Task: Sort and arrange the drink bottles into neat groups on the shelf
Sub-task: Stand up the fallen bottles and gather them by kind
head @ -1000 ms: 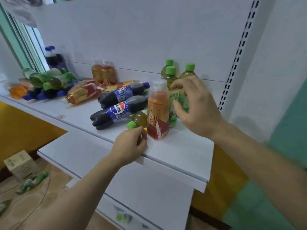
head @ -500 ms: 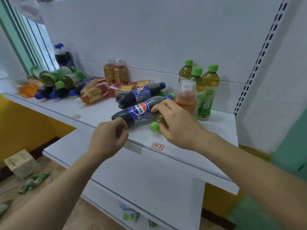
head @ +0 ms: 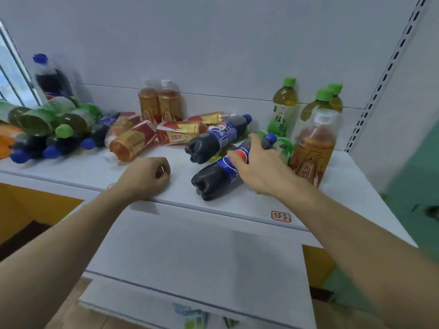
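White back panel [head: 213,39] rises behind the white shelf [head: 351,186]; slotted upright [head: 389,74] at panel's right edge. Window frame [head: 16,74] left of panel, daylight through it. Yellow surface [head: 35,210] below shelf's left end, lower white shelf [head: 190,264] beneath, teal wall [head: 413,176] to its right.

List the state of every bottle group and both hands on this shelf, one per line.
Left hand: fisted, holding nothing, resting on the shelf edge.
Right hand: grip around the near cola bottle.
Near cola bottle: lying down.
Second cola bottle: lying down.
Green tea bottles: upright at the back right.
Amber tea bottle: upright.
Two amber bottles: upright at the back.
Left pile: lying, unsorted.
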`<control>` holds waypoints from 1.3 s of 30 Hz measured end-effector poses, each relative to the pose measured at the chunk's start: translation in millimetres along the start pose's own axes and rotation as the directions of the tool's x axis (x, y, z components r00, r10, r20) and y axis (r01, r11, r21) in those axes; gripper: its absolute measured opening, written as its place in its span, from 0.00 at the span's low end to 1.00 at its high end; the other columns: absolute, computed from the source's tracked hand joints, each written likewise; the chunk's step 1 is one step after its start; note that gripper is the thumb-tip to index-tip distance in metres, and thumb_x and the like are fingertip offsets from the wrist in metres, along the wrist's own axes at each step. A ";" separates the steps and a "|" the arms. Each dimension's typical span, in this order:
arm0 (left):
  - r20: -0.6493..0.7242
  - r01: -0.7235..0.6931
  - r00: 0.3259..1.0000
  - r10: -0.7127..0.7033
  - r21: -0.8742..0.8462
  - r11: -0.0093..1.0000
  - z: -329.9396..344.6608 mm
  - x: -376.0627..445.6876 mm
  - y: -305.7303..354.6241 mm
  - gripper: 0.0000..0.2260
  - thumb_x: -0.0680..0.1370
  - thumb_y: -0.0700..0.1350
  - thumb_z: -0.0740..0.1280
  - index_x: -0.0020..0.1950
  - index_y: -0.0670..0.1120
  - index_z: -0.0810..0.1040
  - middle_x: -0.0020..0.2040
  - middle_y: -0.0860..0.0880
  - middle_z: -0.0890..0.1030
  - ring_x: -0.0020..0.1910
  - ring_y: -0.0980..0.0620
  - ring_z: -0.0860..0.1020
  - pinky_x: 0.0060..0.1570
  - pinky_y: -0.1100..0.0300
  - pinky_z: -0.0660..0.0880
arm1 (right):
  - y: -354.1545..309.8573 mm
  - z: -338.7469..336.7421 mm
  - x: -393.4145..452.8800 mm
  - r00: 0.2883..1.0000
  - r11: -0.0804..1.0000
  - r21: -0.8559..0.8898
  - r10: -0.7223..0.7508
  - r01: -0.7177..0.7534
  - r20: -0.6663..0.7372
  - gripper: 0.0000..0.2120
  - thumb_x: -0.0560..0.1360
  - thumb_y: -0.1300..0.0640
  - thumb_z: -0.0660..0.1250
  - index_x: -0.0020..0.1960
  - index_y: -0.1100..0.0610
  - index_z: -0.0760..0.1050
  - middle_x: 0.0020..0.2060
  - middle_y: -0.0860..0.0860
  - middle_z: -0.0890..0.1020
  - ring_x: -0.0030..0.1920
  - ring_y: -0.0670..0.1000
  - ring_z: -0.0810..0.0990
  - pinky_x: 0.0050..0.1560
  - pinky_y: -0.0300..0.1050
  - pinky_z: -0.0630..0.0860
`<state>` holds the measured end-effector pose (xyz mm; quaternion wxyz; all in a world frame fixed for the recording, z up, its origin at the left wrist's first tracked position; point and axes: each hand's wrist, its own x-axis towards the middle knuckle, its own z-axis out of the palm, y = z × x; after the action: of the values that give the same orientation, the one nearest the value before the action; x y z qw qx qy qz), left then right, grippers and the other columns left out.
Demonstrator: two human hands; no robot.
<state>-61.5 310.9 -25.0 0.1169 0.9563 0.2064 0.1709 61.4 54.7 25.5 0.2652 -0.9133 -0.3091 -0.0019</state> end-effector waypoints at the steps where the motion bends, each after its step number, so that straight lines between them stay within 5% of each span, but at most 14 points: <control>1: 0.017 -0.027 1.000 0.027 -0.005 1.000 1.7 3.2 -4.2 0.04 0.77 0.43 0.66 0.47 0.50 0.80 0.39 0.51 0.80 0.40 0.47 0.78 0.41 0.52 0.78 | -6.7 5.6 -0.2 0.999 0.998 0.029 0.048 -0.049 0.022 0.34 0.81 0.36 0.57 0.79 0.48 0.49 0.57 0.57 0.74 0.44 0.58 0.84 0.48 0.56 0.82; 3: 0.001 -0.042 0.999 0.042 -0.008 0.999 7.6 5.7 -9.2 0.02 0.77 0.45 0.66 0.46 0.51 0.78 0.38 0.51 0.79 0.39 0.46 0.77 0.37 0.54 0.74 | -18.8 16.2 -3.9 0.989 0.988 0.100 0.107 -0.118 0.106 0.35 0.80 0.36 0.58 0.80 0.40 0.44 0.56 0.53 0.72 0.32 0.53 0.85 0.35 0.48 0.83; 5: -0.035 -0.038 0.999 0.038 -0.013 0.999 11.9 5.6 -13.5 0.02 0.76 0.47 0.65 0.45 0.51 0.77 0.39 0.50 0.80 0.40 0.46 0.77 0.38 0.54 0.75 | -23.5 26.7 -4.9 0.980 0.949 0.261 0.148 -0.179 0.134 0.33 0.80 0.37 0.61 0.79 0.35 0.49 0.58 0.51 0.74 0.34 0.54 0.86 0.29 0.45 0.82; 9: -0.072 -0.017 0.997 0.014 -0.036 0.999 4.9 1.6 -32.1 0.05 0.76 0.47 0.65 0.43 0.50 0.79 0.40 0.50 0.83 0.40 0.47 0.79 0.41 0.51 0.79 | -28.2 49.9 -4.0 0.968 0.653 0.720 0.223 -0.234 0.112 0.21 0.79 0.50 0.70 0.69 0.38 0.70 0.62 0.50 0.76 0.53 0.55 0.81 0.39 0.56 0.85; 11: -0.074 0.001 0.997 0.000 0.010 1.000 -2.2 -0.5 -46.9 0.05 0.76 0.47 0.65 0.42 0.49 0.79 0.39 0.49 0.82 0.40 0.46 0.78 0.39 0.53 0.77 | -32.3 62.0 -7.3 0.975 0.591 0.797 0.220 -0.123 -0.012 0.19 0.78 0.54 0.71 0.63 0.38 0.73 0.59 0.47 0.77 0.57 0.52 0.80 0.47 0.56 0.85; 15: -0.115 0.054 0.992 -0.054 0.001 0.999 -8.6 -4.2 -73.8 0.04 0.77 0.46 0.65 0.43 0.49 0.78 0.38 0.50 0.78 0.40 0.44 0.76 0.37 0.55 0.71 | -53.0 72.1 -11.2 0.947 0.837 0.512 -0.025 0.195 -0.320 0.25 0.76 0.57 0.72 0.67 0.38 0.70 0.62 0.53 0.74 0.58 0.49 0.79 0.60 0.46 0.81; 18: -0.192 0.083 0.977 -0.089 -0.039 0.996 -3.3 -8.3 -76.9 0.05 0.77 0.46 0.63 0.42 0.48 0.77 0.37 0.47 0.78 0.39 0.41 0.75 0.37 0.54 0.72 | -79.8 79.5 -5.2 0.908 0.937 0.161 -0.241 0.309 -0.341 0.27 0.76 0.58 0.71 0.71 0.41 0.69 0.65 0.57 0.66 0.61 0.56 0.75 0.67 0.51 0.75; 21: -0.191 0.087 0.977 -0.094 -0.045 0.995 0.1 -10.9 -79.5 0.06 0.77 0.48 0.62 0.42 0.50 0.77 0.37 0.45 0.79 0.38 0.40 0.76 0.38 0.52 0.75 | -102.5 94.8 4.6 0.890 0.934 -0.061 -0.355 0.353 -0.287 0.28 0.77 0.58 0.70 0.74 0.42 0.68 0.67 0.58 0.64 0.64 0.61 0.74 0.63 0.55 0.78; 32: -0.129 0.004 0.992 0.001 0.037 0.999 -1.4 -9.0 -82.4 0.08 0.80 0.48 0.59 0.46 0.51 0.76 0.38 0.46 0.79 0.37 0.46 0.76 0.35 0.55 0.73 | -125.0 131.4 28.7 0.835 0.860 0.048 -0.478 0.508 -0.272 0.37 0.80 0.63 0.67 0.80 0.39 0.57 0.76 0.57 0.59 0.74 0.58 0.65 0.70 0.60 0.73; 36: -0.106 0.008 0.994 -0.005 0.028 1.000 -1.4 -7.3 -83.5 0.08 0.81 0.49 0.59 0.47 0.51 0.77 0.40 0.47 0.79 0.38 0.47 0.77 0.39 0.53 0.77 | -110.2 118.4 15.9 0.841 0.814 0.224 -0.488 0.535 -0.234 0.42 0.79 0.63 0.67 0.81 0.37 0.47 0.80 0.53 0.55 0.76 0.51 0.63 0.72 0.50 0.70; 39: -0.113 0.014 0.994 -0.011 0.026 1.000 -0.4 -7.1 -83.5 0.08 0.80 0.50 0.59 0.47 0.51 0.76 0.39 0.47 0.79 0.38 0.46 0.77 0.40 0.51 0.79 | -82.8 97.9 21.8 0.870 0.900 0.046 -0.405 0.434 -0.281 0.48 0.72 0.68 0.68 0.82 0.44 0.47 0.79 0.53 0.58 0.72 0.49 0.67 0.66 0.43 0.73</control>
<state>-97.4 382.0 -51.2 0.0933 0.9453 0.2208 0.2213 16.5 169.8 -14.9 0.3461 -0.8001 -0.4615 -0.1643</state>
